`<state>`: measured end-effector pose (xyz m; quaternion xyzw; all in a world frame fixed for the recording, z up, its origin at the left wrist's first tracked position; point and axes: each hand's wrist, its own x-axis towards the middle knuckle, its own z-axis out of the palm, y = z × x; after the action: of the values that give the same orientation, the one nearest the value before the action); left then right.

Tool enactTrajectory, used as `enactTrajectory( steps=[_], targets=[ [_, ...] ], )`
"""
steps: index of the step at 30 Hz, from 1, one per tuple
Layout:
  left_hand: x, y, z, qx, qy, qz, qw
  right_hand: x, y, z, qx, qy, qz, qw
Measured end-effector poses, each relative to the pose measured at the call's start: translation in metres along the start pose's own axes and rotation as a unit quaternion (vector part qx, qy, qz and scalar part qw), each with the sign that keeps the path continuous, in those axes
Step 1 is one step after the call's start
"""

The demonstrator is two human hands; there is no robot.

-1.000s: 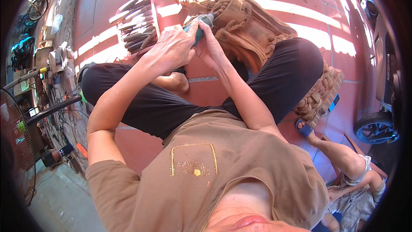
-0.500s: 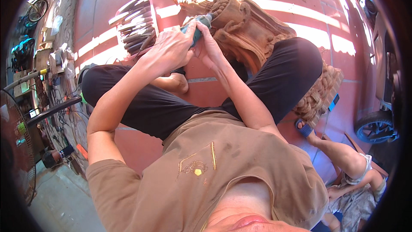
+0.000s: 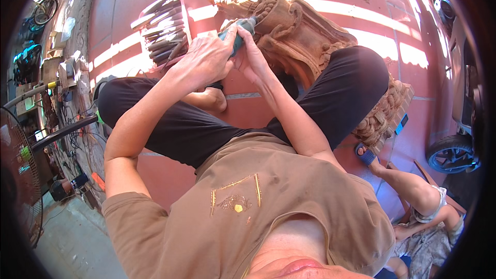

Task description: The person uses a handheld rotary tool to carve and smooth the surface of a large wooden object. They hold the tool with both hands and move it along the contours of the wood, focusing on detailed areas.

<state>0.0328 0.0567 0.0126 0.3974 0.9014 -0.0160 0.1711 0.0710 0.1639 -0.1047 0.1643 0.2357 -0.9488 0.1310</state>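
Note:
Both my hands are closed round a teal power grinder (image 3: 237,44), slim and hand-held. Its dark nose points up and right, against a carved wooden piece (image 3: 310,28) with scrolls and beading. My left hand (image 3: 209,58) wraps the body from the left, its index finger stretched along the top. My right hand (image 3: 251,61) grips the front from the right, close to the carving. The bit at the tool's tip is too small to make out. The carving lies on the tiles, partly beneath my right knee.
A tray of chisels (image 3: 166,33) lies left of the carving. Another carved piece (image 3: 380,116) and a blue phone (image 3: 402,123) are beyond my right knee. A seated person's leg (image 3: 413,188) is lower right, near a motorbike wheel (image 3: 450,153). A fan (image 3: 20,170) stands at left.
Almost nothing differs. My hands and the grinder keep their place against the carving, and my shirt front has shifted slightly.

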Motion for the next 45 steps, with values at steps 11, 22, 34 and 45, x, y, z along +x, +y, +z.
enactTrajectory(
  steps=[11,22,34,45],
  targets=[
    [-0.001,0.000,-0.002,-0.014,0.008,0.004,1.000,-0.003,-0.001,0.003,0.012,-0.010,-0.010,1.000],
    [0.000,0.000,-0.001,-0.011,-0.003,-0.005,1.000,0.000,-0.001,0.000,0.002,-0.001,0.002,1.000],
    [0.005,-0.005,0.006,0.009,-0.002,-0.006,1.000,0.006,0.001,-0.004,0.001,-0.006,0.001,1.000],
    [-0.003,-0.001,-0.001,-0.013,0.030,0.017,0.999,-0.003,0.000,0.003,0.005,-0.002,-0.002,1.000]
  ],
)
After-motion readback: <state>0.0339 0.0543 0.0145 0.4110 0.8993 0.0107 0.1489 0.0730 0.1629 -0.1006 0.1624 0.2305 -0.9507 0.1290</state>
